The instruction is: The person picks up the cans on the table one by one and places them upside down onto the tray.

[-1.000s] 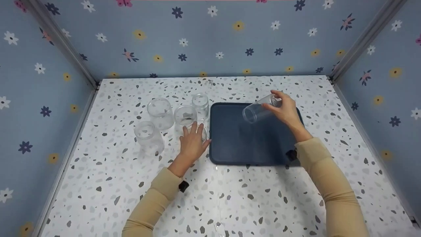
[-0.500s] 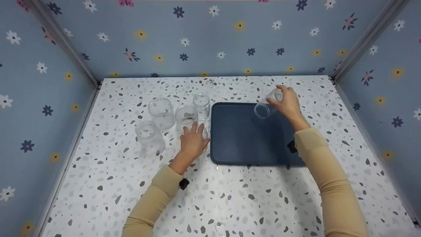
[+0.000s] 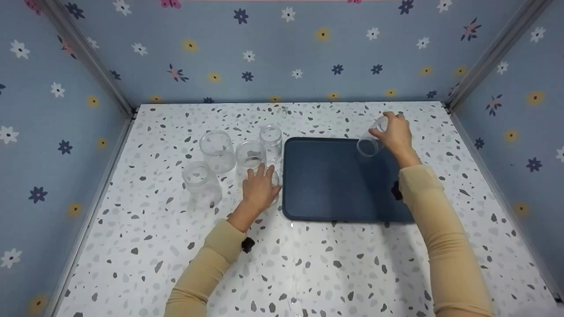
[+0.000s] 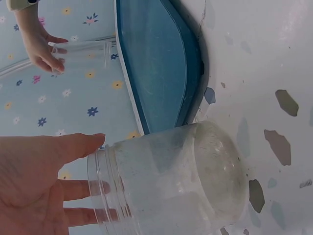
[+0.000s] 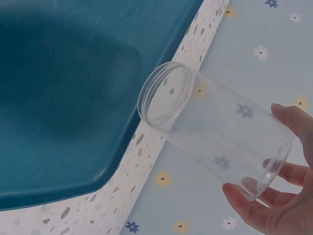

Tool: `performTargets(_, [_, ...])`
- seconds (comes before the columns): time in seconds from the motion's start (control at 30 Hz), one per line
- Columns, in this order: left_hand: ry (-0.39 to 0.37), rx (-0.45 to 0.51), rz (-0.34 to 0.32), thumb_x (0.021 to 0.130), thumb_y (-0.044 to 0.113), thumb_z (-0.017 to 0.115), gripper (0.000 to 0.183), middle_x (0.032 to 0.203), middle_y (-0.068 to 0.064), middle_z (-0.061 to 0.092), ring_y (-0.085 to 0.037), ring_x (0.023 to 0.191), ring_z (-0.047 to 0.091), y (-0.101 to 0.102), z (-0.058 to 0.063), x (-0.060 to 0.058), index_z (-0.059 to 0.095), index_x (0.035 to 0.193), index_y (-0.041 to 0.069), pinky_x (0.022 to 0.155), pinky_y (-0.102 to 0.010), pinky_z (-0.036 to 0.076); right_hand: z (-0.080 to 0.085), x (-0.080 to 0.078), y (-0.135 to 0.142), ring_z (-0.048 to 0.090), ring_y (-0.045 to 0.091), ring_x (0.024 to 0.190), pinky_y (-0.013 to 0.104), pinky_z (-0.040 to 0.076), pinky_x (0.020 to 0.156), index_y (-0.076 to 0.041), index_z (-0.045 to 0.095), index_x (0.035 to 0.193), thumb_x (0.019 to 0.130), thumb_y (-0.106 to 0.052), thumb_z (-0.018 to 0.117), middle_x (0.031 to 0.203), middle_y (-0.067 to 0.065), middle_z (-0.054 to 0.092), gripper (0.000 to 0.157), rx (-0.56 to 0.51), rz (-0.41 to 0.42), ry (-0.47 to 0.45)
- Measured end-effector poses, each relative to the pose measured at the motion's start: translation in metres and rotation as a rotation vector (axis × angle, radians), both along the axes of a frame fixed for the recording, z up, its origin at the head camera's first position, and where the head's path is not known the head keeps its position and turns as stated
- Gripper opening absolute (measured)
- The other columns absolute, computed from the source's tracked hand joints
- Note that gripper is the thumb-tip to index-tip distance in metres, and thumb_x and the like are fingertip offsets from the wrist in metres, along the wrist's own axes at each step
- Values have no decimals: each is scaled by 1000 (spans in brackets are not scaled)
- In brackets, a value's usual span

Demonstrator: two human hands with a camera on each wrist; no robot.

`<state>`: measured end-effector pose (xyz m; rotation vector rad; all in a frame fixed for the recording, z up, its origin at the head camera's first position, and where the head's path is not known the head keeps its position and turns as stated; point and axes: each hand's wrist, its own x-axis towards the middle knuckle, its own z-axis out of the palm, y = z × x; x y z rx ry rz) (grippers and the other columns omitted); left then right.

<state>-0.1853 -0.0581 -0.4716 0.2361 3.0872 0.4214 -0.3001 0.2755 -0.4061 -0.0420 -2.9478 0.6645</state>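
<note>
My right hand [image 3: 398, 136] grips a clear plastic jar [image 5: 220, 127] by its base end, thumb and fingers on either side. The jar is tilted, its threaded mouth pointing down toward the tray, and hangs above the back right part of the dark blue tray [image 3: 335, 185]. Left of the tray, my left hand [image 3: 259, 189] holds another clear jar [image 4: 161, 171] from above at its threaded rim. That jar stands on the table; in the head view the hand covers most of it. The thumb lies against one side of the rim, and fingers show through the clear wall.
Several more clear jars stand on the speckled table left of the tray: a wide jar [image 3: 217, 152], a tall jar [image 3: 202, 185], a middle jar [image 3: 251, 156] and a narrow jar [image 3: 271, 143] near the tray's edge. Flowered blue panels [image 3: 282, 57] enclose the back and sides.
My right hand has carried its jar rightward and slightly back across the tray, turning it more steeply mouth-down. The left hand and the standing jars stay where they were.
</note>
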Motion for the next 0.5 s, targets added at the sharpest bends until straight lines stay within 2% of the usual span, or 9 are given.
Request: performTargets(0.5, [-11, 7, 7, 82, 34, 61, 56, 129, -16, 39, -38, 107, 40, 0, 2, -2, 45, 129, 8, 72, -47, 45, -7, -6, 25, 33, 48, 112, 57, 33, 87, 5, 35, 131, 81, -29, 63, 123, 33, 34, 67, 52, -57, -60])
